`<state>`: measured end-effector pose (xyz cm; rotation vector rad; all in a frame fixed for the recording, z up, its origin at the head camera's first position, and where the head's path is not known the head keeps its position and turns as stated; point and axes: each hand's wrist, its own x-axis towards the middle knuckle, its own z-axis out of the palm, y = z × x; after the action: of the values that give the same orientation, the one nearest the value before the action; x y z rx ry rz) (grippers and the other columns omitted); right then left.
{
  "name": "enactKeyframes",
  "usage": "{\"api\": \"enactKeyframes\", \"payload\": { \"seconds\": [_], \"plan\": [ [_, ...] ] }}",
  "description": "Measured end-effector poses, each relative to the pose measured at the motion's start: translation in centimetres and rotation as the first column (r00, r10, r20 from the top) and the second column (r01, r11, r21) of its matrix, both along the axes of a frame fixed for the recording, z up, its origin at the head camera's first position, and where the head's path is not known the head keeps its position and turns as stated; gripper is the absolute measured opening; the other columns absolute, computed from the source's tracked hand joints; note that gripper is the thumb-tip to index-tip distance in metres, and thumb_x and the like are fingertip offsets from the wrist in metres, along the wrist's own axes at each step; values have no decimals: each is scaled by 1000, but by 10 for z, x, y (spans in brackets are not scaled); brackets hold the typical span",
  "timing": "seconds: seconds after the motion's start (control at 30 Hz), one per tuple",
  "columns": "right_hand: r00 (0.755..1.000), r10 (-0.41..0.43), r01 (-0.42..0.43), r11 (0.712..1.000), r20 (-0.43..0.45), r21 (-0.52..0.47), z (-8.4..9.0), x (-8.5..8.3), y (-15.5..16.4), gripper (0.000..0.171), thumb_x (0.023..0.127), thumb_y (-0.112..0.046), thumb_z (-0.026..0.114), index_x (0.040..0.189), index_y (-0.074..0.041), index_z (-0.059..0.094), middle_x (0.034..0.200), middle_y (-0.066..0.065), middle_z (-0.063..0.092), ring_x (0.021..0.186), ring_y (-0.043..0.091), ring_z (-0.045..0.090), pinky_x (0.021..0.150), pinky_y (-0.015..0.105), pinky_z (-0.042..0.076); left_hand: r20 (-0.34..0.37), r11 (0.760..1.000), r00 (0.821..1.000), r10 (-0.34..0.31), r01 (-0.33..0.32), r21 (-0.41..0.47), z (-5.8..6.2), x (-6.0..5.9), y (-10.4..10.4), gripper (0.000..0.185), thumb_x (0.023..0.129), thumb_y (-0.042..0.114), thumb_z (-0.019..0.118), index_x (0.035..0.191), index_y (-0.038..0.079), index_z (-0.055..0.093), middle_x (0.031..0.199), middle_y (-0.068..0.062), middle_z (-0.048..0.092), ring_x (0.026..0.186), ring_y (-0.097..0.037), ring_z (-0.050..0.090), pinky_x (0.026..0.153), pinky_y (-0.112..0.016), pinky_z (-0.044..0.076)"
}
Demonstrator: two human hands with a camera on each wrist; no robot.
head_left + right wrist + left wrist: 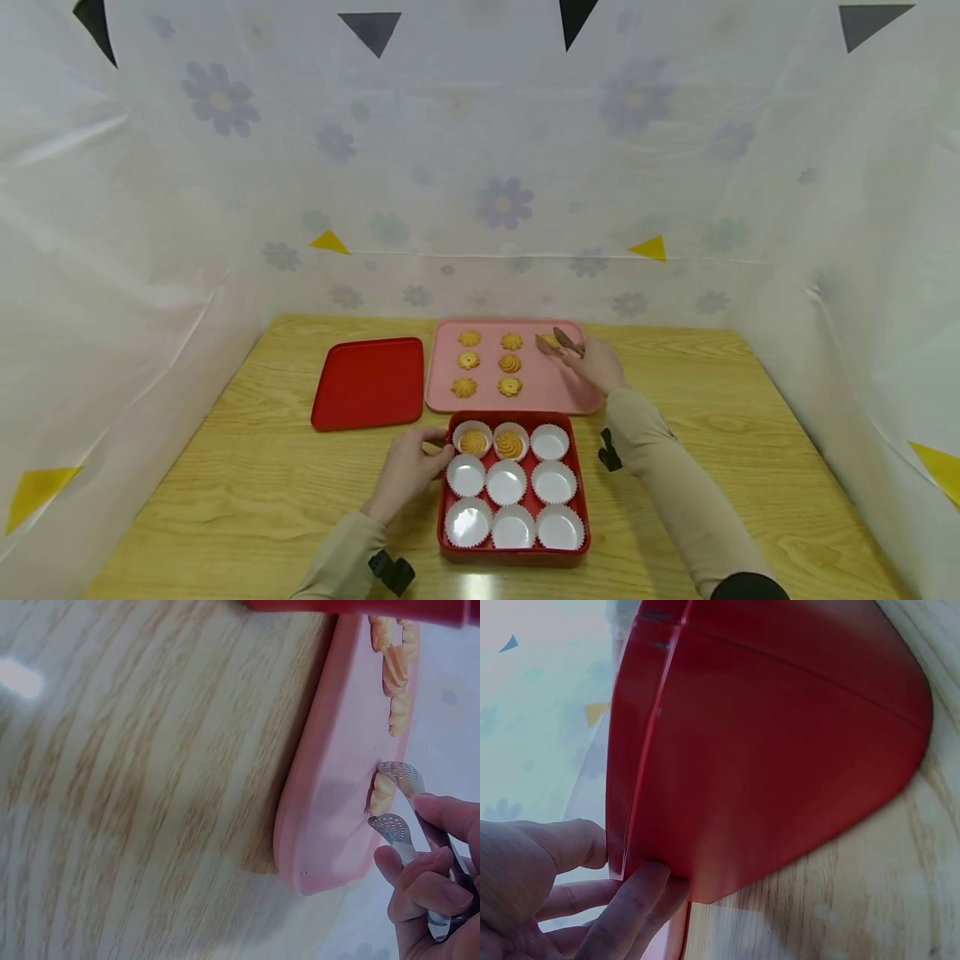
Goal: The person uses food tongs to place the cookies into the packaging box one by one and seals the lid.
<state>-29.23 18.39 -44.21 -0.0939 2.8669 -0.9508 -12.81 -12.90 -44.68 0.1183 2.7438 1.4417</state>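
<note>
My right hand point(600, 365) grips a pair of metal tongs point(401, 832) over the right part of a pink tray point(553, 392). The perforated tong ends stand on either side of a cookie point(382, 793). Several other cookies point(510, 363) lie in two columns on that tray. My left hand point(411, 467) holds the left wall of a red box point(517, 560), thumb at the rim and fingers against the outside in the left wrist view. Inside the box are rows of white paper cups point(506, 482); two back cups each contain a swirled cookie point(509, 444).
A red tray point(367, 385) with nothing on it lies left of the pink tray. All of it stands on a wooden table point(247, 492). White flower-patterned sheeting point(450, 167) hangs behind the table and along both sides.
</note>
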Motion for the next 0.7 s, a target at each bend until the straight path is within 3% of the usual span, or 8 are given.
{"api": "enactKeyframes", "payload": {
  "seconds": [0.2,0.5,0.7],
  "plan": [
    [1000,-8,8,1000,1,-18,-1,1,2,25,97,-22,65,94,2,64,66,3,46,57,16,39,52,28,34,6,1000,1000,4,-4,-6,1,0,0,24,88,8,71,110,-1,74,103,-14,75,72,-12,65,61,-22,52],
    [999,-12,11,999,-36,-41,-1,7,4,31,96,-22,67,75,-3,55,60,-1,38,55,15,36,53,28,33,17,1000,1000,15,-15,-23,1,1,1,26,88,9,72,111,-1,74,103,-13,75,72,-12,64,62,-24,52],
    [998,1,-7,997,-68,-82,0,13,7,25,96,-22,66,89,2,65,63,1,43,58,16,38,55,29,34,6,1000,1000,19,-19,-26,1,1,1,25,87,9,72,110,-2,74,100,-13,75,72,-12,63,63,-24,51]
  ]
}}
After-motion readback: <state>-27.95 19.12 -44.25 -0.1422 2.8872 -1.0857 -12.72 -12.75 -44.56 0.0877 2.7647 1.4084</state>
